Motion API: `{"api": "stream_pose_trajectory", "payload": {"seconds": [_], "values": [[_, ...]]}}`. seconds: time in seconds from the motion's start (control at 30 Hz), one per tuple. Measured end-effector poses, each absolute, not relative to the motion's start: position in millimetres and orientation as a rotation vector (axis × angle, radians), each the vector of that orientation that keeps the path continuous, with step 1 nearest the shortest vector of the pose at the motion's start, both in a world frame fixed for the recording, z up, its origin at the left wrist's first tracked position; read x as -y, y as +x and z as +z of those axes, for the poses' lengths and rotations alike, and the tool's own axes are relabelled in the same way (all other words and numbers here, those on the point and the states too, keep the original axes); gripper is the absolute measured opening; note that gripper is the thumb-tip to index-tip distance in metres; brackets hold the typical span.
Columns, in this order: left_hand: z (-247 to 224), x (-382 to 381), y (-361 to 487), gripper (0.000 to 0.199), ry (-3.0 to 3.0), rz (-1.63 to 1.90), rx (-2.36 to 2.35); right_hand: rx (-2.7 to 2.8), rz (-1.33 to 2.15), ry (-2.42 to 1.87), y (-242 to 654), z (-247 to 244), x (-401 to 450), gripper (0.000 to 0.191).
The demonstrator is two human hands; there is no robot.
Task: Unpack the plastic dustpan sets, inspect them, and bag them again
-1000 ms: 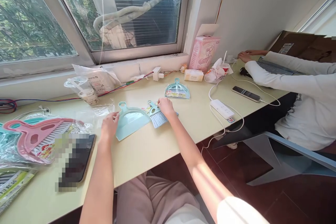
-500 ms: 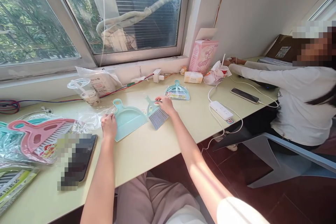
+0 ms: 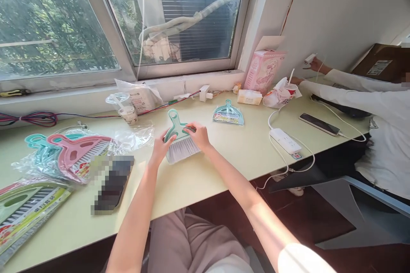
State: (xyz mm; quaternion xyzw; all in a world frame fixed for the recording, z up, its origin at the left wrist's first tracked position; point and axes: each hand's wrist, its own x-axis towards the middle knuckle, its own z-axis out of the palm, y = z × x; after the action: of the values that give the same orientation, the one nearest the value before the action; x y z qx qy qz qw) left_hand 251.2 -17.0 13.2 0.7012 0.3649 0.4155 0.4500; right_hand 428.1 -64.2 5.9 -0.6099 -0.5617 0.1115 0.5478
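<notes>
A mint green brush with pale bristles lies over a matching dustpan, their handles lined up and pointing toward the window. My left hand is closed on the left edge of the stacked pair. On the right side, my right hand grips the brush's green upper part with bent fingers. How far each hand also holds the dustpan is partly hidden. The bristles face me, just above or on the table.
Wrapped dustpan sets, one pink and one green, lie left beside a phone. Another wrapped set lies beyond my hands. A cup, power strip and a person's sleeves are also in view.
The brush has moved left onto the dustpan, and my two hands are now close together around the pair. The view has shifted left. The other person's hand has risen, holding a white object.
</notes>
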Motion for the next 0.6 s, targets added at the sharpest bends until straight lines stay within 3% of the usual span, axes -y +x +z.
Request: {"api": "stream_pose_trajectory", "payload": {"seconds": [0.1,0.2,0.3,0.4,0.6], "values": [[8.5,20.0,257.4,0.051,1.710,1.049,-0.912,1.405,-0.017,-1.629,421.6,10.7,72.6,0.018],[5.8,20.2,258.0,0.043,1.714,1.084,-0.864,1.448,-0.131,-1.725,424.3,19.8,78.1,0.036],[7.7,22.8,257.0,0.037,1.715,1.084,-0.828,1.583,0.245,-1.595,435.8,25.7,76.9,0.052],[10.8,26.6,256.8,0.036,1.685,1.060,-0.785,1.575,0.709,-1.337,446.9,23.9,71.9,0.044],[9.0,30.4,258.2,0.035,1.740,0.980,-0.793,1.298,0.739,-1.361,444.8,13.6,65.4,0.033]]}}
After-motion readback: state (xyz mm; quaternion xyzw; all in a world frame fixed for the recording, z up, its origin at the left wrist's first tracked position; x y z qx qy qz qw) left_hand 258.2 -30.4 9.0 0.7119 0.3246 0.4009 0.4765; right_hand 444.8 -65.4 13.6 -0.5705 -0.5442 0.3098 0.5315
